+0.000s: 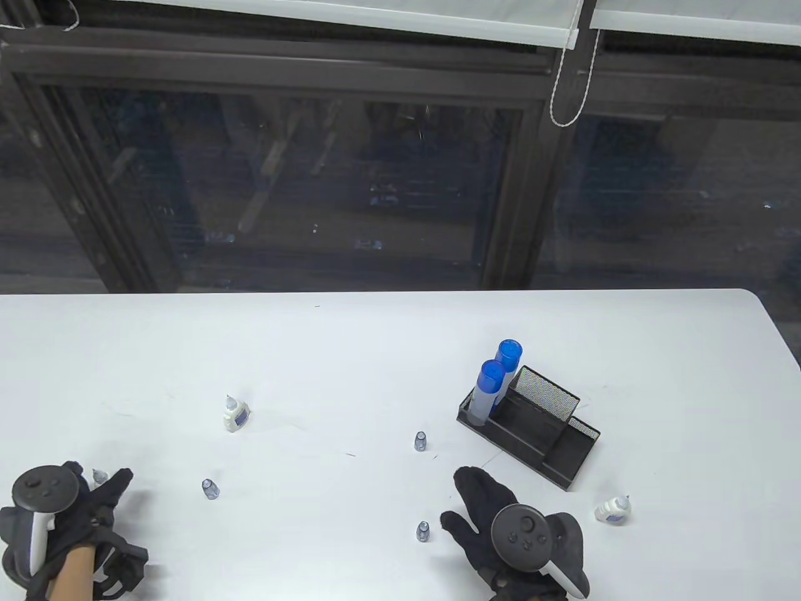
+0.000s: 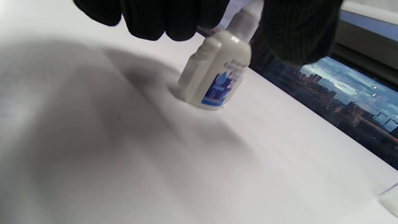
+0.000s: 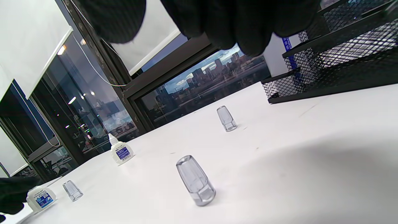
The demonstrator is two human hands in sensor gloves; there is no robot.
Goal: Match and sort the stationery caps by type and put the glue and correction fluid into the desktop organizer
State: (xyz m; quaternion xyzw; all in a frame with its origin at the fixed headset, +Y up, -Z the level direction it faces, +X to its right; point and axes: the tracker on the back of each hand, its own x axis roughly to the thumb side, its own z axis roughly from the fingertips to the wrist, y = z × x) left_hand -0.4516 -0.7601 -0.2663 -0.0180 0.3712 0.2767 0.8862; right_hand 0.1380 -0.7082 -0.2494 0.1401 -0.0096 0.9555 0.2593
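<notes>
My left hand (image 1: 107, 491) sits at the table's front left and pinches the neck of a white correction fluid bottle (image 2: 217, 74), whose base touches the table at a tilt. My right hand (image 1: 482, 501) hovers palm down at the front right with straight fingers and holds nothing. A clear cap (image 1: 423, 531) stands just left of its thumb. Two more clear caps (image 1: 420, 441) (image 1: 209, 489) stand on the table. Another correction fluid bottle (image 1: 235, 414) is upright at mid left, and a third (image 1: 613, 508) lies on its side at the right. The black mesh organizer (image 1: 551, 438) holds two blue-capped glue sticks (image 1: 491, 379).
The white table (image 1: 350, 350) ends at a dark window behind and curves off at the far right. The organizer (image 3: 326, 71) stands close ahead of my right hand. The nearest clear cap (image 3: 196, 180) is upright in the right wrist view.
</notes>
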